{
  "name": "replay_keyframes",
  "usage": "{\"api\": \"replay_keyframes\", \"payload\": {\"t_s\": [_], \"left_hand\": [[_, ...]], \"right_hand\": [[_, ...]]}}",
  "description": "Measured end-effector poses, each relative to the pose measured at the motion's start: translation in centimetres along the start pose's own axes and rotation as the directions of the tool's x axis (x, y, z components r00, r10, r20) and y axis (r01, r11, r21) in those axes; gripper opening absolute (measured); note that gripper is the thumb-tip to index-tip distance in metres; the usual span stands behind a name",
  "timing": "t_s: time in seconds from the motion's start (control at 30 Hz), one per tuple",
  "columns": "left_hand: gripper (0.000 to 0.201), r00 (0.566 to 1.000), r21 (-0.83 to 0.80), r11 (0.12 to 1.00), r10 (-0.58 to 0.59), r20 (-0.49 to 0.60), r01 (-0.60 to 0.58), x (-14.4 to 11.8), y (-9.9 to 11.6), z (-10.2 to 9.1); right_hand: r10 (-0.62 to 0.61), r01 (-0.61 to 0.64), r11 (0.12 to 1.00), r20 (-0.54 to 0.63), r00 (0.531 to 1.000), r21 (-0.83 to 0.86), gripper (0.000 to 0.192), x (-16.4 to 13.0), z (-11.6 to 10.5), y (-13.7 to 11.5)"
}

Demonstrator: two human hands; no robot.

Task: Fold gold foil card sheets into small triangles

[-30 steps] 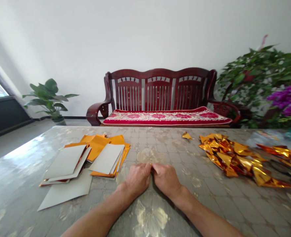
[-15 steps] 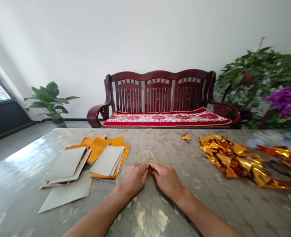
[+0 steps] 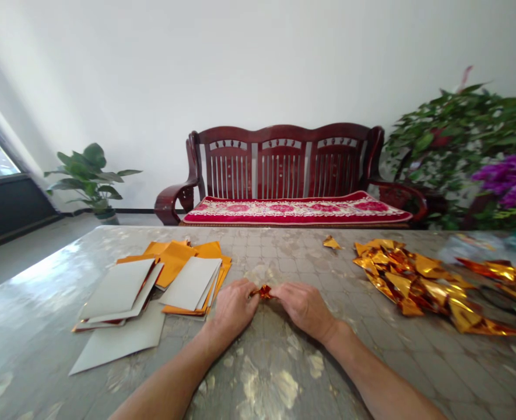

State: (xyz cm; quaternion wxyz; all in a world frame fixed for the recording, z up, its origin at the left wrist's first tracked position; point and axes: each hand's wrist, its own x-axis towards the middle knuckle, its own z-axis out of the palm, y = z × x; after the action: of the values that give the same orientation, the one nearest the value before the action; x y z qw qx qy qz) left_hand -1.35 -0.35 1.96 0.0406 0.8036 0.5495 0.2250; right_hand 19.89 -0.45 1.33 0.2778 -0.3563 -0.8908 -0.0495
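Note:
Between my two hands is a small piece of shiny gold foil paper [image 3: 264,292], folded and crinkled, with its middle showing. My left hand [image 3: 237,305] pinches its left end, and my right hand [image 3: 302,307] pinches its right end. Both hands are just above the table's middle, and the fingertips partly hide the foil. Close to the left hand lies a stack of folded sheets [image 3: 192,284], white on one face and orange-gold on the other. Off to the right is a heap of folded gold foil pieces [image 3: 415,274].
More white-backed sheets [image 3: 118,289] lie on the left of the patterned table [image 3: 266,391]. A single gold piece [image 3: 331,242] sits near the far edge. Clear plastic [image 3: 471,246] and a dark cord-like item [image 3: 502,297] are at the right. Beyond stands a wooden bench [image 3: 281,163].
My hands have drawn apart a little, the right one shifting rightward and the left one slightly leftward. More of the gold foil now shows between them.

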Motion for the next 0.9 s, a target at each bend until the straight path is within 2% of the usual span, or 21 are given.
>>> {"api": "replay_keyframes", "payload": {"t_s": [0.1, 0.23, 0.33, 0.53, 0.7, 0.9], "left_hand": [[0.011, 0.999, -0.048, 0.999, 0.021, -0.027, -0.022, 0.0, -0.3, 0.1], [0.016, 0.978, -0.189, 0.96, 0.19, -0.091, -0.204, 0.0, -0.8, -0.1], [0.019, 0.952, -0.263, 0.915, 0.295, -0.082, -0.306, 0.0, -1.1, -0.2], [0.02, 0.959, -0.321, 0.907, 0.282, -0.015, -0.272, 0.2, -1.6, 0.2], [0.02, 0.968, -0.328, 0.912, 0.246, -0.041, -0.246, 0.3, -1.9, 0.4], [0.019, 0.974, -0.369, 0.901, 0.216, -0.072, -0.227, 0.4, -2.2, 0.6]], "right_hand": [[-0.022, 0.022, 1.0, -0.035, 0.999, -0.004, 0.019, -0.2, 0.5, 0.5], [-0.011, 0.011, 1.0, -0.065, 0.998, 0.001, 0.02, -0.3, 0.7, 0.7], [0.004, -0.004, 1.0, -0.06, 0.998, 0.009, 0.02, -0.3, 0.6, 0.6], [0.052, -0.048, 0.995, -0.05, 0.997, 0.091, 0.023, -0.3, 0.5, 0.7], [0.094, -0.08, 0.983, -0.077, 0.993, 0.166, 0.022, -0.2, 0.2, 1.1], [0.089, -0.077, 0.985, -0.077, 0.993, 0.153, 0.019, -0.3, 0.2, 1.4]]}}
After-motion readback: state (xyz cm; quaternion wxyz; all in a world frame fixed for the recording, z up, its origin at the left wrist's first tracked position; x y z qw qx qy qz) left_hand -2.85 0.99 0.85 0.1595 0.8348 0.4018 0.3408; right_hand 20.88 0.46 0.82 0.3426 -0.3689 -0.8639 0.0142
